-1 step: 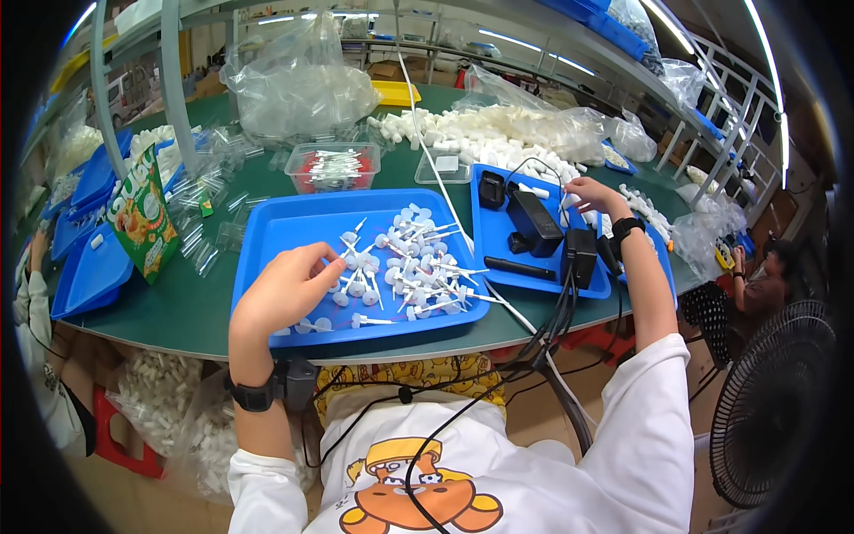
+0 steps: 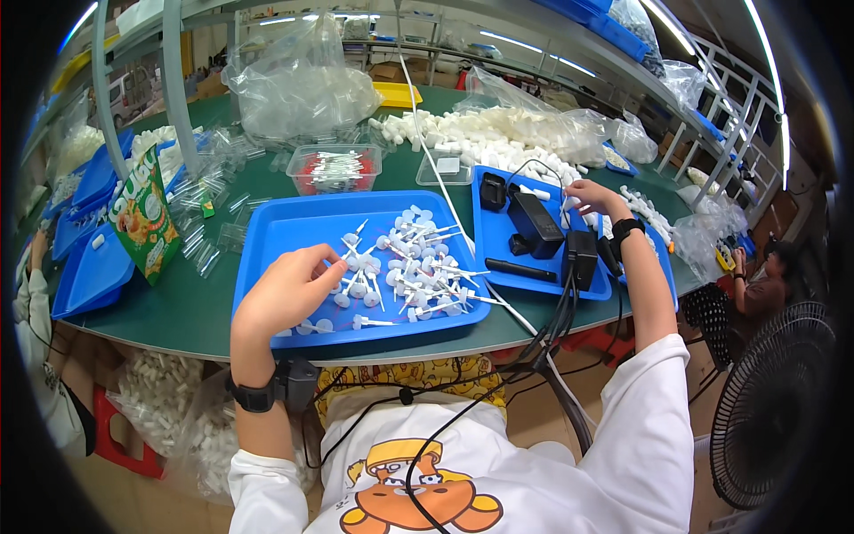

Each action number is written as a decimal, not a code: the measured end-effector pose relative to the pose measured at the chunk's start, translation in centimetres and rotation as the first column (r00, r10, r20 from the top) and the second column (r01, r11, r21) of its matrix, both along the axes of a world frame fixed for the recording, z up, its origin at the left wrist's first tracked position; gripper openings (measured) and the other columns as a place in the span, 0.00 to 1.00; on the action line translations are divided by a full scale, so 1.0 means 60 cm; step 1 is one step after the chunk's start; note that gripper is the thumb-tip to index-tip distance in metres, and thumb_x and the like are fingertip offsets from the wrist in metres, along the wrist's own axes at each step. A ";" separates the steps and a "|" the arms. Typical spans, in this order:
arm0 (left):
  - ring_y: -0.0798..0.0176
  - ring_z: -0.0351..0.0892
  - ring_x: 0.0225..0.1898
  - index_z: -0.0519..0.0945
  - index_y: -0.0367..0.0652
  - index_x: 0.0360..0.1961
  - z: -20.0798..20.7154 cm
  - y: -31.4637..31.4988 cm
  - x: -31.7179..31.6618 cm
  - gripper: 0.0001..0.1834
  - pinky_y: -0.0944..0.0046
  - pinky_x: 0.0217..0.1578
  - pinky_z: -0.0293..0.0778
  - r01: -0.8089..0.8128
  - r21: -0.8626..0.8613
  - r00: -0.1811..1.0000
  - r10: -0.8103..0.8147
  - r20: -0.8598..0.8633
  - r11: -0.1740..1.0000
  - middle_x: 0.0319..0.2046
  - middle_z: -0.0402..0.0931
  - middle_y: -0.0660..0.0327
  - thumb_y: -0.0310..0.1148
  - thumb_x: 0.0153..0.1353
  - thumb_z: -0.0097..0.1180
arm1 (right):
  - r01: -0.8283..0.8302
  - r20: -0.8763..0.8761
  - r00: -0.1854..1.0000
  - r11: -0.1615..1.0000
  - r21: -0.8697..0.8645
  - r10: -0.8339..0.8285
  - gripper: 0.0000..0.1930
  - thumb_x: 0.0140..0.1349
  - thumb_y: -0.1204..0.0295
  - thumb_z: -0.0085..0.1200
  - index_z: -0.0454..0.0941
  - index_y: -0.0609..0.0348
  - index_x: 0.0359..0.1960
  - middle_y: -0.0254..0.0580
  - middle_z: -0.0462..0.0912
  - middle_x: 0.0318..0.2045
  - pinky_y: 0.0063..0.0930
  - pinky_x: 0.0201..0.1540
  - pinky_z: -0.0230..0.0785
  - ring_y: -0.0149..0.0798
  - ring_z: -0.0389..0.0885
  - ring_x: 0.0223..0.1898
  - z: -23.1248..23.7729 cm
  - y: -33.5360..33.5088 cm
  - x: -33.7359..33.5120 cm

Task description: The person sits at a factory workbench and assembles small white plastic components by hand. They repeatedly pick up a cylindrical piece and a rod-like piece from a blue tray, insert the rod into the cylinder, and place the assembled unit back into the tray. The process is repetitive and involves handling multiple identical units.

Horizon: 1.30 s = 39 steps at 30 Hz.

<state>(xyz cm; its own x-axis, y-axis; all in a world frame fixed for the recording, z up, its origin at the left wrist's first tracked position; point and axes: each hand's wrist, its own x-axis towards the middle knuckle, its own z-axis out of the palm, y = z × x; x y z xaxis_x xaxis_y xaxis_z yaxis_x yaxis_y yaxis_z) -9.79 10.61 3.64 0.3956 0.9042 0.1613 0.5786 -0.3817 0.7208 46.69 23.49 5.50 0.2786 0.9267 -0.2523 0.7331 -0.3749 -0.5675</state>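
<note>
My left hand (image 2: 294, 289) hovers over the left side of a large blue tray (image 2: 294, 222), its fingers bent inward and close together. Whatever they may hold is hidden. Beside its fingertips lies a heap of small parts (image 2: 422, 267) with pale translucent discs and thin white stems. My right hand (image 2: 594, 198) reaches to the far right edge of a second blue tray (image 2: 592, 283). Its fingers are closed on a small white piece (image 2: 567, 206), partly covered by the fingertips. In that tray lie a black box-shaped device (image 2: 534, 222) and a black bar (image 2: 520, 269).
A clear tub (image 2: 334, 169) of white sticks stands behind the large tray. White cylinders (image 2: 480, 133) are piled at the back beside plastic bags (image 2: 302, 84). Clear tubes and a green snack bag (image 2: 145, 218) are at left. Cables (image 2: 562, 316) hang over the front edge; a fan (image 2: 774, 405) stands at right.
</note>
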 end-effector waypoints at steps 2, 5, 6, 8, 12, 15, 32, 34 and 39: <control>0.59 0.73 0.23 0.76 0.34 0.36 0.002 -0.001 0.004 0.17 0.62 0.27 0.68 0.010 0.007 1.000 -0.010 -0.003 1.000 0.22 0.75 0.52 0.40 0.61 0.48 | -0.072 0.024 0.997 0.997 -0.001 0.072 0.17 0.60 0.58 0.49 0.73 0.57 0.44 0.39 0.73 0.46 0.39 0.44 0.71 0.38 0.74 0.41 -0.001 0.003 0.011; 0.65 0.73 0.26 0.75 0.34 0.36 0.009 -0.004 0.004 0.16 0.66 0.29 0.68 -0.006 -0.015 0.999 0.005 -0.040 1.000 0.24 0.76 0.56 0.39 0.62 0.48 | -0.070 0.013 0.998 0.993 0.093 0.069 0.16 0.60 0.58 0.48 0.75 0.59 0.38 0.40 0.76 0.39 0.36 0.40 0.73 0.37 0.75 0.39 -0.001 0.007 0.013; 0.68 0.72 0.27 0.75 0.34 0.36 0.012 -0.005 0.004 0.15 0.67 0.31 0.68 -0.010 -0.033 0.998 0.008 -0.060 0.999 0.26 0.76 0.58 0.38 0.62 0.48 | -0.060 0.020 0.998 0.990 0.127 0.058 0.16 0.60 0.58 0.48 0.75 0.59 0.39 0.40 0.76 0.39 0.36 0.40 0.73 0.37 0.75 0.39 0.003 0.004 0.017; 0.68 0.72 0.27 0.75 0.34 0.37 0.014 -0.007 0.007 0.15 0.68 0.31 0.68 0.002 -0.024 0.999 -0.003 -0.052 1.000 0.26 0.77 0.58 0.38 0.62 0.48 | -0.075 0.031 0.997 0.976 0.203 0.070 0.16 0.60 0.58 0.49 0.74 0.58 0.40 0.39 0.76 0.39 0.35 0.40 0.73 0.36 0.75 0.38 0.010 -0.002 0.018; 0.69 0.72 0.28 0.75 0.34 0.37 0.016 -0.009 0.011 0.15 0.69 0.31 0.68 0.046 -0.046 0.998 -0.047 -0.031 0.998 0.26 0.76 0.59 0.38 0.62 0.48 | -0.092 0.115 0.990 0.992 0.084 0.082 0.17 0.60 0.56 0.48 0.73 0.55 0.42 0.38 0.75 0.41 0.36 0.39 0.72 0.37 0.73 0.42 0.017 -0.003 0.018; 0.71 0.72 0.28 0.75 0.34 0.36 0.012 -0.010 0.013 0.15 0.69 0.32 0.68 0.061 -0.080 0.998 -0.060 0.008 0.995 0.26 0.76 0.60 0.38 0.62 0.47 | -0.131 0.153 0.981 0.988 0.079 0.118 0.19 0.60 0.53 0.49 0.74 0.56 0.40 0.38 0.74 0.41 0.37 0.41 0.71 0.37 0.72 0.42 -0.010 0.003 0.021; 0.69 0.75 0.33 0.75 0.34 0.38 0.019 -0.007 0.013 0.15 0.69 0.37 0.69 0.068 -0.068 0.998 -0.069 -0.014 0.995 0.29 0.77 0.58 0.37 0.62 0.47 | -0.361 0.350 0.887 0.925 0.120 0.301 0.17 0.60 0.57 0.51 0.77 0.62 0.35 0.32 0.77 0.29 0.25 0.34 0.67 0.27 0.70 0.29 -0.059 0.004 0.033; 0.69 0.75 0.33 0.75 0.34 0.38 0.015 -0.010 0.005 0.15 0.69 0.37 0.70 0.041 -0.072 0.999 -0.042 -0.008 0.997 0.29 0.77 0.59 0.37 0.62 0.47 | -0.287 0.143 0.952 0.953 0.096 0.272 0.18 0.60 0.56 0.50 0.77 0.60 0.37 0.33 0.77 0.34 0.27 0.35 0.68 0.28 0.70 0.32 -0.041 -0.002 -0.017; 0.65 0.72 0.26 0.75 0.33 0.36 0.010 -0.009 0.010 0.15 0.66 0.30 0.68 0.063 -0.012 0.998 -0.062 0.016 0.998 0.24 0.75 0.56 0.38 0.62 0.48 | -0.151 -0.005 0.988 0.985 -0.085 0.152 0.17 0.61 0.56 0.49 0.76 0.55 0.43 0.38 0.74 0.44 0.37 0.40 0.71 0.35 0.71 0.39 -0.020 -0.028 -0.050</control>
